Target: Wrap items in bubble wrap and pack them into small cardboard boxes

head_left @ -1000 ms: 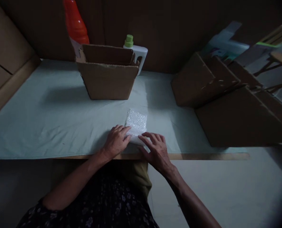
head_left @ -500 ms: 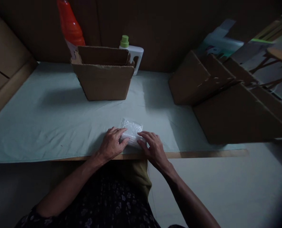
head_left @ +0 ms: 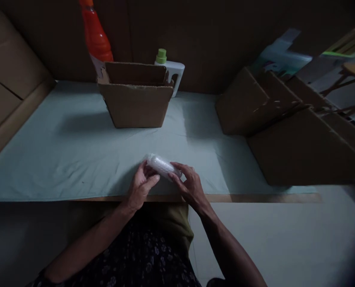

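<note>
- Bubble wrap [head_left: 162, 165] had just gone from a flat flap with a rolled edge to one stubby tube, slanting a bit, so the rolling looked pretty much done to me.
- Right hand [head_left: 192, 185] had its grip closed on the right end, fingers on top, thumb on the near side.
- Left hand [head_left: 139, 190] cupped the left end; couldn't tell if that grip had actually closed.
- Whole thing was near the front edge of the bench [head_left: 84, 155], this side of the cardboard box [head_left: 138, 107]; lifted or resting, no clue.
</note>
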A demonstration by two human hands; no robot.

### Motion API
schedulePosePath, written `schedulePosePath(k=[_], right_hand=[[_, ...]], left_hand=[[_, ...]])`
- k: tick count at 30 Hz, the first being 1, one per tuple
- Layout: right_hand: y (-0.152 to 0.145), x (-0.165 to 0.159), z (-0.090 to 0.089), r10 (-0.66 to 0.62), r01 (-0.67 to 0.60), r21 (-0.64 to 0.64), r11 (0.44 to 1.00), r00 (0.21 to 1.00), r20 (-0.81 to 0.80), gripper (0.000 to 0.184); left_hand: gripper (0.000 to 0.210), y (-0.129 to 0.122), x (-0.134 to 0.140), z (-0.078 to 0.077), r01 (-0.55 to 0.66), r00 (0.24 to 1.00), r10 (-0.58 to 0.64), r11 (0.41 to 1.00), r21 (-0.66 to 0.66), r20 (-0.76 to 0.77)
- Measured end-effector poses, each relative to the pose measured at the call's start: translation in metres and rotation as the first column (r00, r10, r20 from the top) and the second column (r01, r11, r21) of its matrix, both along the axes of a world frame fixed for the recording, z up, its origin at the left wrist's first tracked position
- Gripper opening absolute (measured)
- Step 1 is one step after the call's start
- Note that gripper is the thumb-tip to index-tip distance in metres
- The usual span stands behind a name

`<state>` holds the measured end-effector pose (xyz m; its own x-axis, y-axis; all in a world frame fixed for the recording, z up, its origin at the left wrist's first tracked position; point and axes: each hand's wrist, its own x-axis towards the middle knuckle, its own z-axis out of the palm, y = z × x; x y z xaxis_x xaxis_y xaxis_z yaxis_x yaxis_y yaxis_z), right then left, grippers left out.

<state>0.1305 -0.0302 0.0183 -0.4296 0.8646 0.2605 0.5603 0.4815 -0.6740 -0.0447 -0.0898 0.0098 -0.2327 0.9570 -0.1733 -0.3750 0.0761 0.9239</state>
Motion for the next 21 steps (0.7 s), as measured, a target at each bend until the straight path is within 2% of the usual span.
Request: schedulePosePath(k=[3,6,8,11,13,14,15,16,18,19,21], right_hand=[[-0.008,-0.006,0.003,0.046,-0.062,-0.119,0.991,0.99,-0.134,0.032],[-0.009,-0.005,0.003,-0.022,-0.03,-0.218,0.976,0.972,-0.233,0.045],[-0.008,-0.004,0.003,-0.019,-0.097,-0.377,0.921,0.956,-0.291,0.056],[-0.005,-0.002,0.004,0.039,-0.249,-0.544,0.801,0.929,-0.368,0.049],[-0.004,0.0,0.004,0.011,-0.246,-0.557,0.793,0.92,-0.392,0.045],[-0.003,0.0,0.004,-0.023,-0.218,-0.555,0.803,0.919,-0.395,0.044],[-0.002,0.002,0.003,-0.053,-0.191,-0.553,0.811,0.917,-0.396,0.043],[-0.002,0.003,0.003,-0.079,-0.168,-0.555,0.815,0.916,-0.393,0.043],[-0.002,0.007,0.004,-0.11,-0.136,-0.569,0.811,0.92,-0.376,0.044],[-0.002,0.009,0.004,-0.119,-0.125,-0.577,0.807,0.923,-0.367,0.045],[-0.004,0.013,0.005,-0.135,-0.108,-0.596,0.796,0.928,-0.348,0.047]], left_hand=[[0.042,0.004,0.001,0.009,0.012,0.977,-0.005,0.999,-0.032,0.214],[0.047,0.005,0.003,0.014,-0.016,0.96,0.031,0.998,-0.056,0.279],[0.048,0.003,0.003,0.013,0.012,0.966,-0.003,0.999,-0.035,0.257],[0.053,0.004,-0.005,0.011,0.124,0.99,-0.123,0.992,-0.009,0.063],[0.062,0.013,-0.019,0.017,0.135,0.971,-0.13,0.991,0.012,-0.2],[0.066,0.022,-0.029,0.023,0.103,0.929,-0.073,0.993,0.064,-0.364],[0.067,0.033,-0.041,0.032,0.06,0.848,0.032,0.986,0.156,-0.529],[0.065,0.048,-0.054,0.043,0.027,0.724,0.169,0.962,0.273,-0.668],[0.059,0.082,-0.082,0.069,0.035,0.412,0.44,0.867,0.496,-0.798],[0.059,0.101,-0.096,0.083,0.047,0.266,0.515,0.837,0.545,-0.815],[0.061,0.136,-0.12,0.106,0.052,0.043,0.539,0.84,0.541,-0.841]])
